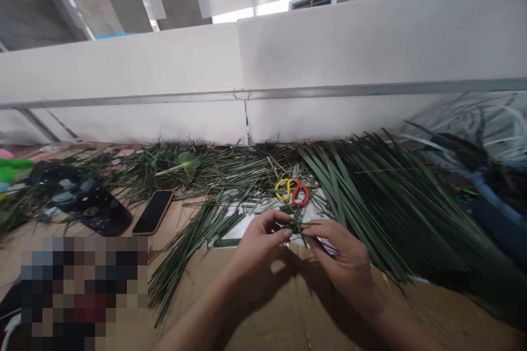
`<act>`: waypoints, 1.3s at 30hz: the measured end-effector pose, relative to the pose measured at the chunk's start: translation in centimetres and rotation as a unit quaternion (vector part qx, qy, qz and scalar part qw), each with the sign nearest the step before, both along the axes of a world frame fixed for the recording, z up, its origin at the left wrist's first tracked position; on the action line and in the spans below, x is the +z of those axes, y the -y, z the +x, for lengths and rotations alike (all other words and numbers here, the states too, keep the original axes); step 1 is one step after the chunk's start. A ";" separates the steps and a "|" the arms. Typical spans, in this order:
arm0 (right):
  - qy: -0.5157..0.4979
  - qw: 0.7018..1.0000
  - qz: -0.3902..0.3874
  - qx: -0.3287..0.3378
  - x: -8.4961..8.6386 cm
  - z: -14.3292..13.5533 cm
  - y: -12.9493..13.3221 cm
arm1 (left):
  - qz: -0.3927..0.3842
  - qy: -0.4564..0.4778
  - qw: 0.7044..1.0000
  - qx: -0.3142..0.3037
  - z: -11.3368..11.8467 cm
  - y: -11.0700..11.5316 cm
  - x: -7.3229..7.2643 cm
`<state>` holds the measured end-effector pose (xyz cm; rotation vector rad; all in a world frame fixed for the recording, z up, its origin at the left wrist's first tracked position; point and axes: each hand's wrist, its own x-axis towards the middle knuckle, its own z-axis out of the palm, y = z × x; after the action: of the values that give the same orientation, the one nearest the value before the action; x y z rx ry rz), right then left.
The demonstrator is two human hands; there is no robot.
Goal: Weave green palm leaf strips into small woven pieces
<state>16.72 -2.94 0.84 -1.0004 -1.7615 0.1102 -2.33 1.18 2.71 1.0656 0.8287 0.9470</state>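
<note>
A small dark green woven leaf piece (295,226) is held between both hands above a brown cardboard sheet (263,307). My left hand (265,233) pinches its left side between thumb and fingers. On the right side, my right hand (340,247) has its thumb and fingertips closed on the same piece, where thin leaf ends stick out. Scissors (300,193) with one yellow and one red handle lie just beyond the hands, blades pointing away. Long green leaf strips (370,197) spread out to the right of them.
A phone (153,212) and a dark patterned bottle (96,208) lie at the left. Cut leaf strips (193,247) are bundled left of my hands, with a heap of scraps (230,167) along the white partition (164,71). A dark blue container (494,197) stands far right.
</note>
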 end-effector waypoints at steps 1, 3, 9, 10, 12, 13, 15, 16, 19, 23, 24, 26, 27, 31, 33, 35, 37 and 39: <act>-0.002 1.000 -0.003 -0.005 0.1 0.0 0.0 | -0.009 0.002 1.000 -0.001 0.0 0.0 0.0; -0.006 1.000 -0.008 -0.012 0.2 0.0 -0.1 | -0.031 0.010 0.999 -0.003 0.1 0.2 0.1; -0.006 0.999 -0.034 -0.015 0.5 -0.2 -0.1 | -0.060 0.024 0.998 0.002 0.4 0.7 0.1; -0.008 0.999 -0.038 -0.016 0.5 -0.2 -0.1 | -0.064 0.025 0.998 0.001 0.5 0.7 0.1; -0.010 0.999 -0.040 -0.015 0.6 -0.2 0.0 | -0.076 0.030 0.997 -0.002 0.5 0.7 0.1; -0.009 0.999 -0.039 -0.016 0.7 -0.2 0.0 | -0.082 0.032 0.996 -0.003 0.5 0.7 0.0; -0.004 0.999 -0.040 -0.023 0.8 -0.2 -0.1 | -0.093 0.038 0.995 -0.007 0.5 0.8 0.0; 0.000 0.999 -0.042 -0.031 0.8 -0.1 -0.1 | -0.098 0.042 0.994 -0.008 0.5 0.8 0.0; 0.019 0.997 -0.037 -0.061 1.0 0.1 -0.4 | -0.104 0.053 0.993 -0.013 0.4 0.7 0.0; 0.035 0.997 -0.042 -0.054 1.3 0.3 -0.6 | -0.051 0.039 0.998 -0.007 0.2 0.4 -0.1; 0.033 0.997 -0.052 -0.043 1.4 0.3 -0.6 | -0.034 0.033 0.999 -0.002 0.1 0.4 -0.1; 0.022 0.997 -0.077 -0.018 1.5 0.3 -0.7 | -0.024 0.029 0.999 0.001 0.1 0.5 0.0; 0.012 0.996 -0.093 -0.005 1.5 0.2 -0.7 | -0.033 0.036 0.999 -0.003 0.2 0.7 0.1; -0.040 0.985 -0.163 0.022 1.0 0.2 -1.0 | -0.093 0.085 0.992 -0.011 0.3 1.7 0.5; -0.063 0.980 -0.188 0.020 0.7 0.3 -1.1 | -0.102 0.086 0.991 -0.002 0.4 1.7 0.6; -0.077 0.976 -0.204 0.020 0.5 0.3 -1.2 | -0.088 0.070 0.994 0.009 0.4 1.3 0.6; -0.080 0.975 -0.204 0.022 0.4 0.3 -1.2 | -0.049 0.049 0.997 0.021 0.3 0.7 0.3; -0.074 0.980 -0.184 0.020 0.5 0.2 -1.2 | -0.004 0.031 0.999 0.032 0.3 0.3 0.0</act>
<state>16.92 -1.79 1.33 -1.1863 -1.6559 0.5389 -2.05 0.89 2.66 1.0025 0.8181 1.0241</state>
